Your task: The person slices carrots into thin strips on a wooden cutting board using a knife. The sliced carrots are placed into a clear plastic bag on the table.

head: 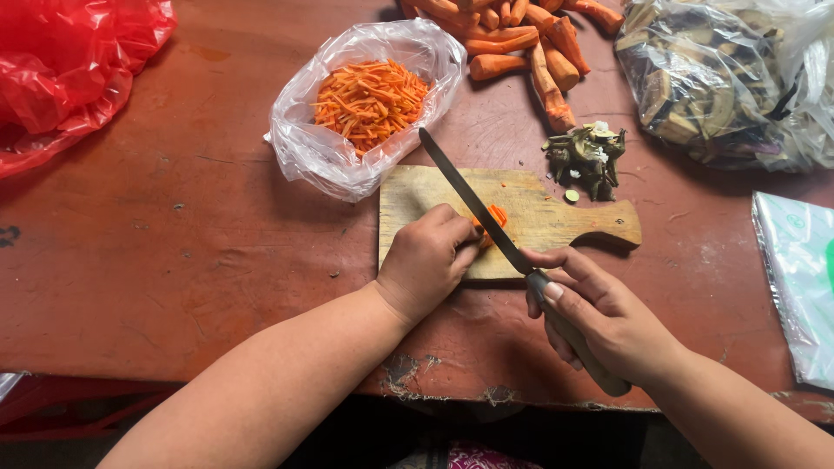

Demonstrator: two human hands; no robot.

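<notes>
The knife point(486, 215) in the right hand point(599, 317) has a dull grey metal blade and a smooth, matt handle. Under the left hand point(426, 260) lies a worn, matt wooden board point(539, 213). Beyond it, a thin, crinkled, glossy clear plastic bag point(321, 148). The table point(174, 234) is scuffed, chipped reddish paint.

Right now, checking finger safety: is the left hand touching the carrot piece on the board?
Touching. The head view shows the left hand fingertips pressed onto the carrot piece beside the knife blade.

clear carrot bag point(330, 156), red bag point(69, 61), two clear bags point(738, 87) right
</notes>
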